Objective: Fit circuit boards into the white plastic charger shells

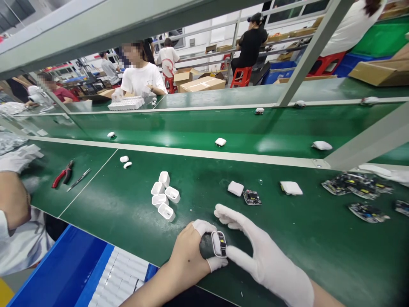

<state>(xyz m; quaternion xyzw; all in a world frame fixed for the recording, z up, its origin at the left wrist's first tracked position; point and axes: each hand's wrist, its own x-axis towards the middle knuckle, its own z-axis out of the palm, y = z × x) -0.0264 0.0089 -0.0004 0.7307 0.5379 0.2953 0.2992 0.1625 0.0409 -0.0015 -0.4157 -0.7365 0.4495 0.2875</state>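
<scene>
My left hand [191,247], with white covers on some fingertips, is closed around a small white charger housing [214,245]. A circuit board [223,241] with a yellow part shows in the housing's open end, which faces right. My right hand [260,251], in a white glove, is open, with fingers stretched out and apart. Its thumb tip is beside the housing's open end; whether it touches, I cannot tell. Ahead of my hands lie several empty white housings [166,211], a white block [235,188] and a loose circuit board [252,197].
Circuit boards [354,185] are heaped at the right, near a co-worker's gloved hand [399,175]. White-topped pieces [220,141] sit on the green conveyor belt [179,128]. Red-handled pliers [64,175] and tweezers [79,179] lie left. A blue bin [72,256] stands below the table edge.
</scene>
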